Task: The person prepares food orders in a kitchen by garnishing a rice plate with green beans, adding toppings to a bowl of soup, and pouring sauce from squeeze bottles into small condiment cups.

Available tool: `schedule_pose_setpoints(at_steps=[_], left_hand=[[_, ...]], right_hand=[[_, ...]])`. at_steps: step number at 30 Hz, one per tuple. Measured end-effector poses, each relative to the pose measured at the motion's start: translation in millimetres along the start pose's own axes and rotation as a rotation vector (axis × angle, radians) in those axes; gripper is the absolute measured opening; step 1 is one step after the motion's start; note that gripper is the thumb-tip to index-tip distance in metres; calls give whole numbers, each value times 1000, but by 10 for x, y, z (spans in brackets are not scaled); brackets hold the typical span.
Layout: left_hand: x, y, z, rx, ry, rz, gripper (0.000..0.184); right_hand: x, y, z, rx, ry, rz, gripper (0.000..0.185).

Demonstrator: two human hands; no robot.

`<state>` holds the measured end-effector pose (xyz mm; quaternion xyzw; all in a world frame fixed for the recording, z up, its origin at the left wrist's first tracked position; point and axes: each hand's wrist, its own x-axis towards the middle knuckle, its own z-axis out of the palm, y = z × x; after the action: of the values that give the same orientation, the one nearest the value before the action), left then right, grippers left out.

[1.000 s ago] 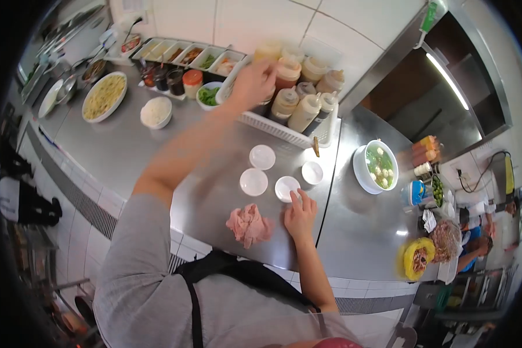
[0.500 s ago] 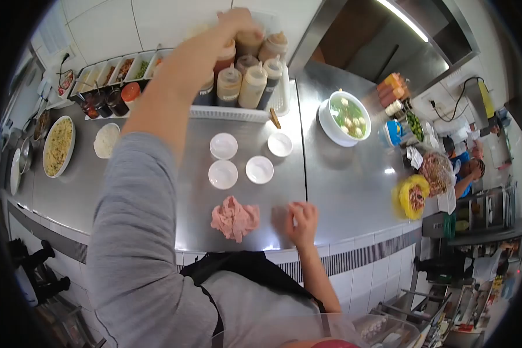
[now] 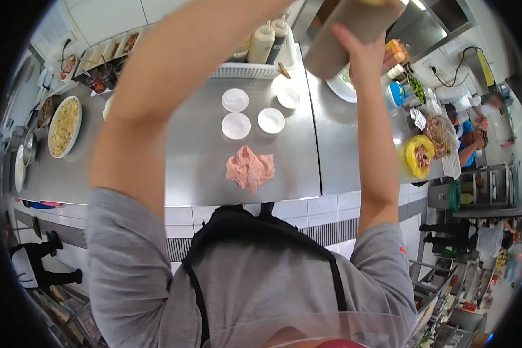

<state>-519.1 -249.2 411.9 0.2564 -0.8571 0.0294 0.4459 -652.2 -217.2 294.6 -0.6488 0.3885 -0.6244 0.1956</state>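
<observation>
A large grey-brown bottle (image 3: 349,40) is tilted high at the top right, close to the camera. My right hand (image 3: 366,58) is closed around it, its thumb along the near side. My left forearm crosses the upper left and leaves the frame at the top, so my left hand is hidden. Below the raised arms, several small white dishes (image 3: 236,126) sit on the steel counter (image 3: 197,174). A crumpled pink cloth (image 3: 250,168) lies nearer the counter's front edge. Squeeze bottles (image 3: 261,43) stand in a white basket (image 3: 246,71) behind the dishes.
An oval dish of yellowish food (image 3: 65,126) is at the left. Condiment trays (image 3: 113,46) line the wall. At the right are a partly covered white bowl (image 3: 339,87) and a yellow bag-lined container (image 3: 419,158). Other people (image 3: 468,136) are in the background.
My right hand has moved from the counter's front up to the bottle and now grips it. My left hand has gone from the basket out of the top of the frame. The view has shifted.
</observation>
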Motion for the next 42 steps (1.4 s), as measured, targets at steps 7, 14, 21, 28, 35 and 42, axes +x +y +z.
schedule_pose_setpoints(at_steps=[7, 14, 21, 28, 35, 42], left_hand=[[-2509, -119, 569, -327, -459, -642, 39], [-3089, 85, 1045, 181, -392, -679, 50], [-3078, 72, 1447, 271, -495, -698, 74], [-3017, 54, 1497, 205, -525, -763, 65], [-3023, 42, 1583, 202, -526, -724, 60], [-2965, 18, 1836, 116, -430, -766, 59]], right_hand=[[-1042, 604, -749, -1000, -445, 258, 82], [-889, 1034, -613, -1675, -860, -195, 48], [-642, 862, -348, -1738, -1062, -436, 20], [-580, 830, -322, -1743, -1121, -382, 18], [-703, 840, -475, -1699, -1033, -272, 28], [-869, 580, -672, -1588, -1042, -130, 37]])
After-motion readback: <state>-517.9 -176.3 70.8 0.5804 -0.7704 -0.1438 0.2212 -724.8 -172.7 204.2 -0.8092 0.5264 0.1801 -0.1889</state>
